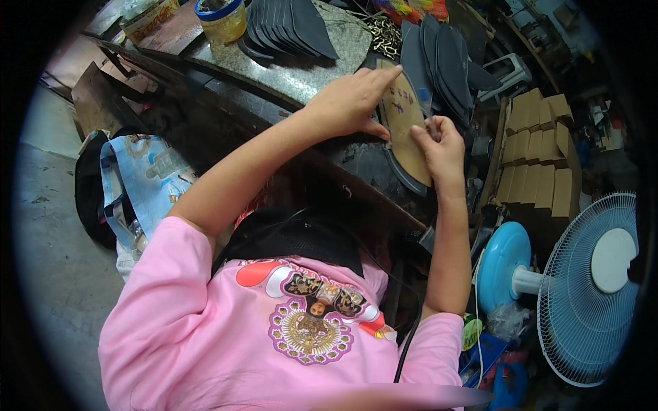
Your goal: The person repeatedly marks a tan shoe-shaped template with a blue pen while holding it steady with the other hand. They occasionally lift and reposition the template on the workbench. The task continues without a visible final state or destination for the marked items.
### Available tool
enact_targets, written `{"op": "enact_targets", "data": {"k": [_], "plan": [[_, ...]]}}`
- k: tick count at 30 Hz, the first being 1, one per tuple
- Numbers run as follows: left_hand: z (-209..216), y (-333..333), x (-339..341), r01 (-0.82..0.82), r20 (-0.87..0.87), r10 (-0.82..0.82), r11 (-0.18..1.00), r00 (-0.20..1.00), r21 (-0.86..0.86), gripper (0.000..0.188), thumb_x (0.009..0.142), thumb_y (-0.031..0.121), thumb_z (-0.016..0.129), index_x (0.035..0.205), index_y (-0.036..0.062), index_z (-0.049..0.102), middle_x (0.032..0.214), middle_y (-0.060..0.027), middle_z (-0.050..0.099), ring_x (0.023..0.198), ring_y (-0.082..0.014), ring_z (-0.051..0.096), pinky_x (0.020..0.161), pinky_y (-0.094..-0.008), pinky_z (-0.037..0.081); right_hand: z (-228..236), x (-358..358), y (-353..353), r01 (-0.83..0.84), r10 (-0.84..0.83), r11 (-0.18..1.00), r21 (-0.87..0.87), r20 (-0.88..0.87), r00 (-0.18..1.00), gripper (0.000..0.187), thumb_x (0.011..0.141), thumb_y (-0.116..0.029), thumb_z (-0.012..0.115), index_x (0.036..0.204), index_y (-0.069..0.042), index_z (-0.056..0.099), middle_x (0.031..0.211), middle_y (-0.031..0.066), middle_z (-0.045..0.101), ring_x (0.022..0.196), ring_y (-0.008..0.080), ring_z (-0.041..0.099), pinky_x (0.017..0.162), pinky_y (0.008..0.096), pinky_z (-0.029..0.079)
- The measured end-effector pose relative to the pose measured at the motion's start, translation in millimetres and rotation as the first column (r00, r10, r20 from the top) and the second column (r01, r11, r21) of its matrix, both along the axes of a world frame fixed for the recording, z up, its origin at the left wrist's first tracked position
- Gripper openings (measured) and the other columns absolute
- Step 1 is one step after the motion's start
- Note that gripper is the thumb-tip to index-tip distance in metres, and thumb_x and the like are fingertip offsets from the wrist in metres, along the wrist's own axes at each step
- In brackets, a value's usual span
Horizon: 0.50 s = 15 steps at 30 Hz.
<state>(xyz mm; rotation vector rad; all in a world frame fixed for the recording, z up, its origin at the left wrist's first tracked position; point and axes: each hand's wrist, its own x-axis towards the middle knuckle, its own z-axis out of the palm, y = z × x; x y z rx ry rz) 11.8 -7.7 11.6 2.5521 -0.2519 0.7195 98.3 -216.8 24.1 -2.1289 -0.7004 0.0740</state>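
Note:
A tan, curved flat template (408,130) with handwritten marks lies over a dark grey curved piece (404,177), whose edge shows along the template's rim. My left hand (349,103) grips the template at its upper left side, fingers over the far end and thumb low on the near edge. At the template's right edge, my right hand (444,151) is closed with thumb and forefinger pinched on a slim pen-like tool (425,101), clear with some blue. Its tip is hidden by my fingers.
Stacks of dark grey curved pieces (291,27) (439,58) stand beyond my hands. A yellowish jar with a blue rim (223,22) sits at the far left. Cardboard boxes (538,147) and a fan (589,288) are on the right. A light blue bag (147,171) hangs left.

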Motion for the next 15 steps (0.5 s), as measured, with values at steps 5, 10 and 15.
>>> {"op": "enact_targets", "data": {"k": [5, 10, 15], "plan": [[-6.5, -1.9, 0.0, -0.089, 0.289, 0.077, 0.996, 0.954, 0.030, 0.100, 0.077, 0.039, 0.083, 0.153, 0.0020, 0.030, 0.151, -0.0186, 0.042, 0.132, -0.0379, 0.048, 0.112, -0.0426, 0.041, 35.9, 74.9, 14.9, 0.000, -0.106, 0.937, 0.348, 0.285, 0.953, 0.023, 0.093, -0.018, 0.072, 0.102, 0.002, 0.069, 0.086, 0.0063, 0.072, 0.077, 0.0095, 0.062, 0.074, 0.0280, 0.051], [-4.5, -4.5, -2.3, -0.144, 0.195, 0.101, 0.965, 0.976, 0.221, 0.071, 0.078, 0.035, 0.080, 0.134, 0.0017, 0.054, 0.143, -0.0185, 0.050, 0.126, -0.0326, 0.052, 0.105, -0.0401, 0.046, 66.6, 152.7, 22.0, 0.278, -0.381, 0.902, 0.330, 0.306, 0.873, 0.025, 0.097, -0.023, 0.066, 0.103, 0.001, 0.070, 0.089, 0.0073, 0.074, 0.076, 0.0139, 0.066, 0.073, 0.0301, 0.052], [-3.7, -6.3, -4.7, -0.114, 0.105, 0.089, 0.956, 0.991, 0.270, 0.052, 0.083, 0.034, 0.076, 0.121, 0.0028, 0.061, 0.139, -0.0169, 0.054, 0.126, -0.0314, 0.053, 0.105, -0.0404, 0.045, 38.5, 114.5, 7.4, 0.048, -0.145, 0.792, 0.609, 0.111, 0.983, 0.020, 0.099, -0.021, 0.066, 0.093, -0.002, 0.066, 0.086, 0.0000, 0.065, 0.076, 0.0102, 0.058, 0.070, 0.0302, 0.049]]}}
